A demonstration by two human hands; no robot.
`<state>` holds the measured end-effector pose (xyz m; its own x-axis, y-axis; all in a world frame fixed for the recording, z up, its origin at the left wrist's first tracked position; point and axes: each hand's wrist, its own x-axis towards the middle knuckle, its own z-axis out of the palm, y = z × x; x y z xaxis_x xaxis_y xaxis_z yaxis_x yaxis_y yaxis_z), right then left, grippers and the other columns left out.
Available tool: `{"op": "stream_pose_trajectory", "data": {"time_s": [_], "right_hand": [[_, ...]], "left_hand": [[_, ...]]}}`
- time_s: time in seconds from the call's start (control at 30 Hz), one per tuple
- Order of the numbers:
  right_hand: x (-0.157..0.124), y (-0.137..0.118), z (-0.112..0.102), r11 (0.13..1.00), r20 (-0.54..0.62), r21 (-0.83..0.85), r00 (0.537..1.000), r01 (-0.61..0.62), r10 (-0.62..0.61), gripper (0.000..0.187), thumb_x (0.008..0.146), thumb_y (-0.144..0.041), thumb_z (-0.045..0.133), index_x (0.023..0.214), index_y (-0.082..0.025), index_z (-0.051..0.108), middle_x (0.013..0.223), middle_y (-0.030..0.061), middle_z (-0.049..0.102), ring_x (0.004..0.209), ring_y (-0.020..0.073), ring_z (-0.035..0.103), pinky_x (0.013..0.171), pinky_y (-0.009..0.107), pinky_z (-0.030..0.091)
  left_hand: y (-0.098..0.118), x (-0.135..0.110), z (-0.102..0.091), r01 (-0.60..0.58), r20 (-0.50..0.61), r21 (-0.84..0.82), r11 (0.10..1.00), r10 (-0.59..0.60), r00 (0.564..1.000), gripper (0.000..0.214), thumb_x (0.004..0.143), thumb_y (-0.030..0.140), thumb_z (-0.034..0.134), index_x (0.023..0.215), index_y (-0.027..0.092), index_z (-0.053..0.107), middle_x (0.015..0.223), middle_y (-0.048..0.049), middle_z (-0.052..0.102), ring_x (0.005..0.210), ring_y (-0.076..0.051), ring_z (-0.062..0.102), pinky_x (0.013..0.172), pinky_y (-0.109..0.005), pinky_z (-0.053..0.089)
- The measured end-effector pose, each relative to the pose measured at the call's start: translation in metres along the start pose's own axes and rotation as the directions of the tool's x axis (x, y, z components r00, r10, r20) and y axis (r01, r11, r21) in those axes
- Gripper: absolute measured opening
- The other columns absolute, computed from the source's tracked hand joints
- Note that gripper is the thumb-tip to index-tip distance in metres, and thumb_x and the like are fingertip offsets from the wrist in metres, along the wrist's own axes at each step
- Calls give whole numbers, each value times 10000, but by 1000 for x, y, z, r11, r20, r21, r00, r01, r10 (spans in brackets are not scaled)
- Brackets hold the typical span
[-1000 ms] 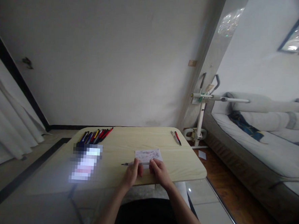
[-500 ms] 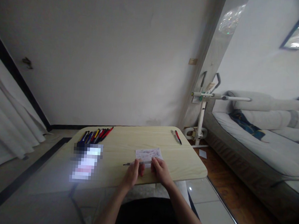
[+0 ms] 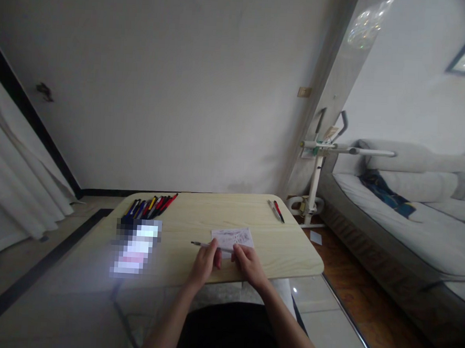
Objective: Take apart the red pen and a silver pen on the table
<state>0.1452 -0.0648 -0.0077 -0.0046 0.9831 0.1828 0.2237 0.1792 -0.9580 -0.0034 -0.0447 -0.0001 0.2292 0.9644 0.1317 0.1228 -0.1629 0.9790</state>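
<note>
A slim pen [image 3: 224, 249] with a clear or pale barrel and a dark end is held sideways between my two hands, over the near part of the table [image 3: 199, 208]. My left hand [image 3: 205, 261] is closed around its left part, and the dark end sticks out past the fingers. My right hand [image 3: 248, 262] pinches the pen's right end. Beneath and just beyond the hands lies a white sheet of paper [image 3: 232, 236] covered with scribbled marks. The pen's right tip is hidden by my right fingers.
Several pens [image 3: 151, 207] in mixed colours lie in a row at the table's left. Two pens [image 3: 276, 211] rest at the far right. A bright pixelated patch [image 3: 135, 249] covers the left front. Beyond the right edge stand an exercise machine [image 3: 315, 174] and a sofa [image 3: 402, 237].
The pen has tilted slightly, its dark left end now raised higher than before. Both hands stay on it, and the camera view has shifted a little.
</note>
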Motion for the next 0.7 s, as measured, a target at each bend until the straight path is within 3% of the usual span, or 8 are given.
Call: {"op": "stream_pose_trajectory", "data": {"time_s": [0.17, 0.4, 0.7], "right_hand": [[-1, 0, 2, 1000, 43, -28, 999, 5, -4, 499, 848, -534, 332, 628, -150, 563, 442, -39, 404, 425, 93, 391, 433, 204, 288], [-1, -3, 2, 989, 30, -115, 996, 89, -86, 479, 859, -508, 319, 546, -172, 455, 500, -23, 418, 490, 104, 391, 485, 220, 302], [-2, 0, 0, 982, 30, -158, 994, 107, -103, 430, 869, -451, 344, 558, -175, 455, 501, -25, 433, 502, 106, 408, 501, 217, 308]], "left_hand": [[0, 0, -1, -8, 2, -9, 1000, 8, 1000, 610, 846, 537, 228, 422, 171, 470, 403, -12, 492, 441, -129, 484, 560, -257, 387], [4, 0, -1, -12, 9, 62, 998, 11, 1000, 607, 841, 541, 244, 404, 180, 462, 389, -11, 481, 451, -132, 487, 597, -258, 401], [0, 2, 0, -22, 18, 75, 997, 21, 1000, 561, 842, 513, 291, 410, 187, 439, 371, 12, 452, 414, -116, 468, 559, -245, 397]]}}
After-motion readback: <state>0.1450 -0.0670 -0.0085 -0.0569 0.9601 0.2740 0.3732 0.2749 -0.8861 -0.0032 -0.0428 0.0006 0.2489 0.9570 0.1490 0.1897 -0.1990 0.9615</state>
